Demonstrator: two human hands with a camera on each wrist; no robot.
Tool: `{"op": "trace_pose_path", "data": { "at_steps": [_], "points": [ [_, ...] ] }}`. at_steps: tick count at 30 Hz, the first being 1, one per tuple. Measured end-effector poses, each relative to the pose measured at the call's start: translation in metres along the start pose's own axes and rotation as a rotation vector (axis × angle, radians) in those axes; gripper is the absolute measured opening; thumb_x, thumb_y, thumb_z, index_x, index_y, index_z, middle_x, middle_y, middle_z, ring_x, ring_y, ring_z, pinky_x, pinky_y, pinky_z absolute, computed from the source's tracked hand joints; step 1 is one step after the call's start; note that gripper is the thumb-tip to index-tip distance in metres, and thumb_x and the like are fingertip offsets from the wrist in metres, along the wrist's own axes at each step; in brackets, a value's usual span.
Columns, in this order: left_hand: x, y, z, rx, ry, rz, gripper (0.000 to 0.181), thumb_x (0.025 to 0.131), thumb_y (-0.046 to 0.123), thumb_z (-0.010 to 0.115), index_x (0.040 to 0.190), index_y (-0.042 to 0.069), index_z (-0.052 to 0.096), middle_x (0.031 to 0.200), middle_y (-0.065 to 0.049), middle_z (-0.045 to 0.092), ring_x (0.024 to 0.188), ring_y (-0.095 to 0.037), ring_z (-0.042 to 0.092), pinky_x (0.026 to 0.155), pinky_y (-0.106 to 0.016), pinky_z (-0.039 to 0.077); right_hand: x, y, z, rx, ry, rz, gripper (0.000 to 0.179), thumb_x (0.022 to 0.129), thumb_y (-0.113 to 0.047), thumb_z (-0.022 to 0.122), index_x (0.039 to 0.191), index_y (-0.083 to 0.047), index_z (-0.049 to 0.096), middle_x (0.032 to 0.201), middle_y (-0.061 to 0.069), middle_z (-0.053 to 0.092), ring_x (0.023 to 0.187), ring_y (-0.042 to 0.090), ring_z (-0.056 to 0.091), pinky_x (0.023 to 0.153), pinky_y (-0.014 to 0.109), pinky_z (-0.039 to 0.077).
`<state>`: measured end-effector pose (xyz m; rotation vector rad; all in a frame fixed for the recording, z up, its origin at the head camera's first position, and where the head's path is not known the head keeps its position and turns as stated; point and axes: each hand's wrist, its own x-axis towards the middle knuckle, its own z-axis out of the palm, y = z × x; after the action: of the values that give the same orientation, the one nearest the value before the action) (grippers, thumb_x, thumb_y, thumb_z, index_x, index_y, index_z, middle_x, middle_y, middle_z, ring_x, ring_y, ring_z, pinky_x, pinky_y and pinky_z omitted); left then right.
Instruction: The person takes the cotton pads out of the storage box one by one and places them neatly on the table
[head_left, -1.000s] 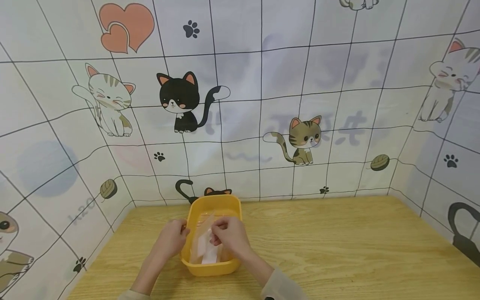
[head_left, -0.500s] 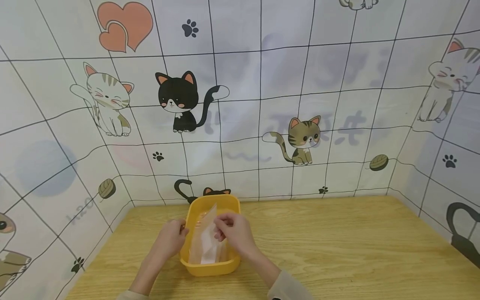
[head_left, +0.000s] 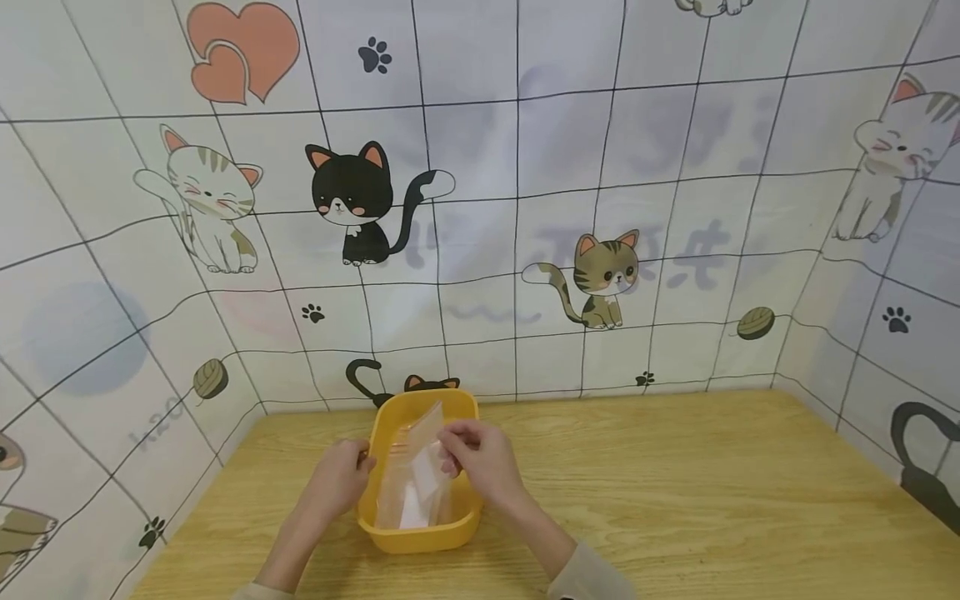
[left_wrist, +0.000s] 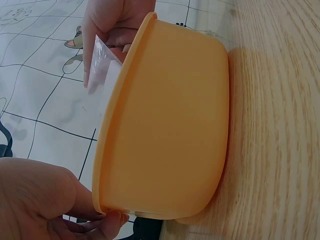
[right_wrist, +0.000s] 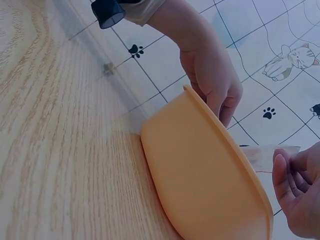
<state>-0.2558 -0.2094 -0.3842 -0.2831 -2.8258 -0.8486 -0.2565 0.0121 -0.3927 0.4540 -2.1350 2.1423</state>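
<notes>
A yellow plastic basin (head_left: 420,542) stands on the wooden table, holding clear zip bags (head_left: 390,504) with white contents. My left hand (head_left: 341,477) grips the basin's left rim, thumb and fingers pinching its edge. Above the basin, my right hand (head_left: 486,465) pinches the edge of one clear zip bag (head_left: 427,467), which has a white piece inside and leans up out of the basin. In the left wrist view a corner of this bag (left_wrist: 101,67) rises over the rim. What the white piece is, I cannot tell.
The wood-grain table (head_left: 675,483) extends to the right of the basin. Behind it hangs a white gridded cloth (head_left: 480,242) printed with cartoon cats, with the basin's far end close to it. Similar printed cloth closes both sides.
My right hand has moved slightly right and drawn the clear zip bag up and to the right, so more of it shows. The left hand keeps its grip on the rim.
</notes>
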Motion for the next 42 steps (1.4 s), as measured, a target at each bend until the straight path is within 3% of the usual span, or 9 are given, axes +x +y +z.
{"op": "trace_pose_path", "data": {
  "at_steps": [13, 24, 33, 42],
  "points": [
    [-0.003, -0.002, -0.004, 0.001, -0.015, -0.016, 0.018, 0.095, -0.004, 0.059, 0.078, 0.000, 0.058, 0.068, -0.004, 0.047, 0.061, -0.017, 0.045, 0.051, -0.026, 0.040, 0.008, -0.006, -0.017, 0.022, 0.020, -0.020, 0.022, 0.098, -0.012, 0.066, 0.104, 0.009, 0.068, 0.080, 0.010, 0.068, 0.066, 0.012, 0.061, 0.061, 0.020, 0.052],
    [-0.001, -0.004, -0.004, 0.001, -0.007, 0.001, 0.021, 0.095, -0.004, 0.059, 0.075, 0.001, 0.056, 0.066, -0.003, 0.045, 0.060, -0.016, 0.044, 0.050, -0.025, 0.038, 0.016, -0.011, -0.035, 0.013, 0.096, -0.006, 0.023, 0.097, -0.012, 0.068, 0.109, 0.007, 0.070, 0.089, 0.012, 0.071, 0.072, 0.013, 0.065, 0.064, 0.021, 0.054],
    [-0.001, -0.002, -0.002, -0.011, 0.000, 0.015, 0.022, 0.094, -0.005, 0.060, 0.074, 0.002, 0.056, 0.065, -0.003, 0.045, 0.058, -0.015, 0.044, 0.050, -0.025, 0.038, 0.022, -0.005, -0.050, 0.028, 0.156, -0.020, 0.017, 0.096, -0.008, 0.068, 0.104, 0.007, 0.071, 0.090, 0.014, 0.071, 0.071, 0.013, 0.064, 0.063, 0.021, 0.054],
    [-0.001, -0.002, -0.001, 0.000, -0.006, 0.004, 0.023, 0.094, -0.005, 0.060, 0.073, 0.003, 0.055, 0.064, -0.004, 0.044, 0.059, -0.016, 0.043, 0.050, -0.025, 0.037, 0.028, 0.003, -0.064, -0.027, 0.231, -0.012, 0.020, 0.095, -0.011, 0.070, 0.105, 0.006, 0.072, 0.092, 0.012, 0.072, 0.075, 0.013, 0.064, 0.066, 0.022, 0.055]
  ]
}}
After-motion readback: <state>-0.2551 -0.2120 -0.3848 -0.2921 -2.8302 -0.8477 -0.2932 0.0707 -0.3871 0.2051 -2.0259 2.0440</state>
